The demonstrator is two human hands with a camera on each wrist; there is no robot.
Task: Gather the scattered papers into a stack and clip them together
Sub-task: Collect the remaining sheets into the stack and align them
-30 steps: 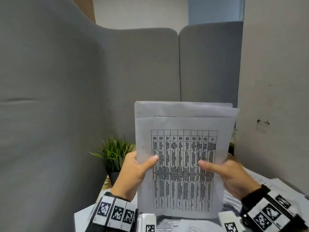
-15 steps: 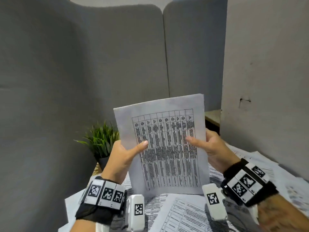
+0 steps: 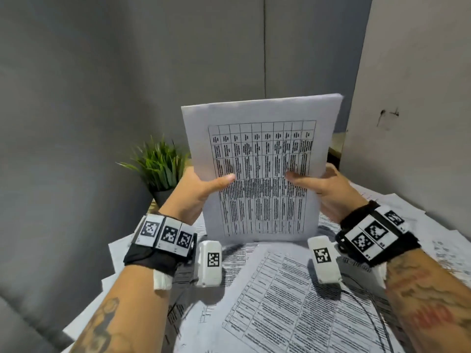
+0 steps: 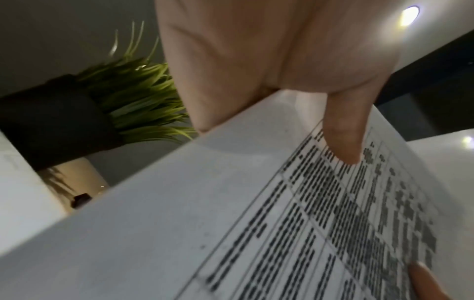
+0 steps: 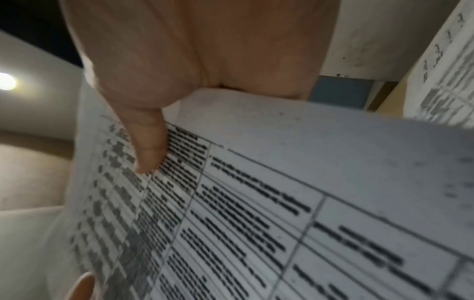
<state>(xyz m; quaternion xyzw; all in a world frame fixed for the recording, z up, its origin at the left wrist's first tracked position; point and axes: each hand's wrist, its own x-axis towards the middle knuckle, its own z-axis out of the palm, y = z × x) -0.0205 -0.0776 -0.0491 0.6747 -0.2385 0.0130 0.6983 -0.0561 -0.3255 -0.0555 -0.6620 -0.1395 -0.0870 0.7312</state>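
Note:
A stack of white papers [image 3: 260, 159] printed with a table stands upright, its bottom edge on the paper-covered desk. My left hand [image 3: 201, 189] grips its left edge, thumb across the front sheet. My right hand [image 3: 323, 187] grips the right edge the same way. In the left wrist view the stack of papers [image 4: 231, 213] fills the lower frame under my thumb [image 4: 343, 140]. The right wrist view shows the stack of papers [image 5: 282, 203] pinned by my thumb [image 5: 148, 146]. No clip is in view.
Loose printed sheets [image 3: 293, 301] cover the desk in front of me and to the right [image 3: 433, 238]. A small potted plant [image 3: 159, 166] stands at the back left. Grey padded partitions [image 3: 102, 98] close the left and back; a pale wall [image 3: 420, 98] stands at the right.
The uneven sheets, with some sticking up behind, now line up into one even stack. The stack has come down onto the desk and tilted slightly; both hands kept their hold.

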